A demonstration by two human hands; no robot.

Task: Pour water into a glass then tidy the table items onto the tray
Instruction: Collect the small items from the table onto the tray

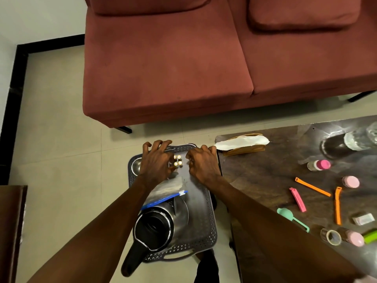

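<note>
A dark tray with a holey rim is seen in the middle, beside the left edge of the dark surface. Both hands are held over the far part of the tray. The left hand is spread wide, with bent fingers reaching to the far rim. The right hand is loosely curled, and nothing can be seen held in it. Four small batteries are stood upright on the tray between the two hands. A metal bowl is partly hidden under the left hand. A clear bag with a blue strip is laid near the middle of the tray. A steel kettle with a black lid and handle is set at the near end.

On the surface, a glass is placed at the far right. Orange clips, a pink clip, a green scoop, small pink-capped bottles and a roll of tape are scattered nearby. A red sofa is seen on the far side.
</note>
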